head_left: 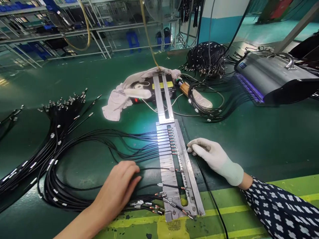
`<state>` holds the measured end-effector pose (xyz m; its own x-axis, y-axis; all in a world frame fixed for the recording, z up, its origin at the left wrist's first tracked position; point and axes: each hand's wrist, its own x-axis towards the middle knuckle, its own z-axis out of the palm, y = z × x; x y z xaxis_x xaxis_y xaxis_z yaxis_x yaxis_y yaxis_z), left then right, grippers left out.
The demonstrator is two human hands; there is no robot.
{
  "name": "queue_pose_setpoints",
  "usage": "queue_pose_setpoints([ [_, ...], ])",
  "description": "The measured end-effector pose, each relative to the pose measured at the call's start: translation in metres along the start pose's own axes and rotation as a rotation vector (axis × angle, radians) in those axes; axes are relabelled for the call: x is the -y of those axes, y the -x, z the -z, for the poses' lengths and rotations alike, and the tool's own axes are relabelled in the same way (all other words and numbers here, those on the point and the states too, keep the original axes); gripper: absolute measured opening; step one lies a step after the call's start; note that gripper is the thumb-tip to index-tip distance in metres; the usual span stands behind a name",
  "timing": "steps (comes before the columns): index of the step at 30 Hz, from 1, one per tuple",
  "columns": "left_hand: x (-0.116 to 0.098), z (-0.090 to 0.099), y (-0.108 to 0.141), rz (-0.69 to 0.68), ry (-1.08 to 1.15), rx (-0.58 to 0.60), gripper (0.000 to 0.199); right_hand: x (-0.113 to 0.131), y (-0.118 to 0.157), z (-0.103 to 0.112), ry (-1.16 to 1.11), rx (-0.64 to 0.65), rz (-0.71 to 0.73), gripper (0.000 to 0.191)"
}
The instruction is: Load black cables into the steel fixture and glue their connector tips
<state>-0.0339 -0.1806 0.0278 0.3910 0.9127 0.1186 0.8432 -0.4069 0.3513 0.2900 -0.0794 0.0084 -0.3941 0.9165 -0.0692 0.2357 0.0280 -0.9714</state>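
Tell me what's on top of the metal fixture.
Several black cables lie across the metal fixture, roughly side by side along its length. The metal directly beneath each is covered.

And here's my metal jig [188,166], long, silvery and slotted, lying flat and running away from me! Up at its far end, a row of black cables [163,141] sits side by side, bared coppery ends against the rail. Closer to me, one cable [152,168] crosses alone, silver sleeve on it, another below, and loose cable ends [147,204] bunch at the near left corner!
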Motion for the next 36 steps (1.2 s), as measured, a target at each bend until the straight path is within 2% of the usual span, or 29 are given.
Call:
queue_pose_setpoints([
  [4,-0.032,-0.02,-0.033,-0.21,0.032,0.0,0.016,0.002,-0.006,0.002,0.045,0.05,0.015,0.026],
  [7,-0.052,-0.028,-0.06,-0.202,0.118,0.117,0.011,0.001,-0.007,0.001,0.083,0.024,0.031,0.025],
  [9,-0.055,-0.029,-0.069,-0.142,0.142,0.179,0.011,0.001,-0.007,-0.001,0.097,0.009,0.038,0.024],
  [12,-0.038,-0.021,-0.06,-0.068,0.124,0.176,0.015,0.001,-0.006,-0.001,0.1,0.006,0.041,0.021],
  [17,0.015,0.013,-0.003,-0.033,-0.081,0.039,0.008,0.002,-0.007,0.001,0.1,-0.001,0.037,0.02],
  [20,0.019,0.018,0.013,-0.008,-0.15,-0.004,0.011,0.003,-0.008,0.0,0.11,0.001,0.03,0.02],
  [22,0.007,0.009,0.005,-0.06,-0.147,-0.028,0.02,0.003,-0.008,0.0,0.122,0.002,0.028,0.021],
  [24,-0.007,-0.006,-0.013,-0.147,-0.126,-0.044,0.026,0.003,-0.007,0.0,0.133,-0.001,0.033,0.021],
  [28,-0.018,-0.028,-0.043,-0.172,-0.044,-0.05,0.014,0.002,-0.006,0.001,0.132,-0.002,0.052,0.021],
  [30,-0.015,-0.029,-0.044,-0.18,0.02,-0.06,0.015,0.003,-0.006,0.001,0.128,-0.001,0.05,0.02],
  [33,-0.007,-0.022,-0.043,-0.234,0.118,-0.067,0.028,0.005,-0.007,0.001,0.117,0.002,0.046,0.019],
  [36,-0.001,-0.014,-0.049,-0.285,0.153,0.01,0.038,0.005,-0.008,0.002,0.105,0.008,0.042,0.018],
])
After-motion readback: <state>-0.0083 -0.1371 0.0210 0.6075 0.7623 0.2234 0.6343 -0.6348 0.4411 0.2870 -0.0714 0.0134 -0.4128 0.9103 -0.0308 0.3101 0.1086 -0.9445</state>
